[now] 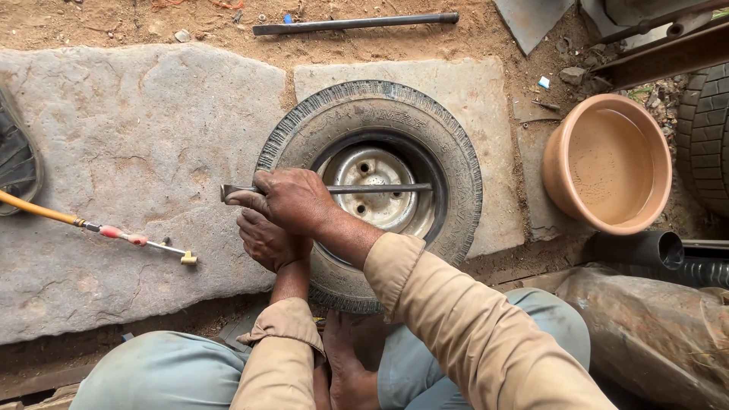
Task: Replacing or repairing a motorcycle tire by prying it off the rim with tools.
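Right hand (292, 199) clamped on tyre lever (380, 187), left hand (266, 239) flat on tyre (456, 163), clay basin (607, 163) beside

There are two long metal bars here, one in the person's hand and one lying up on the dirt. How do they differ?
The bar across the tyre is gripped by the right hand and lies over the wheel rim; the bar on the dirt lies loose, touched by no one. The held bar has a flattened end by the hand; the loose bar looks round and thicker along its length. The held bar sits level in the picture; the loose one tilts slightly. Both are dark, straight and slim.
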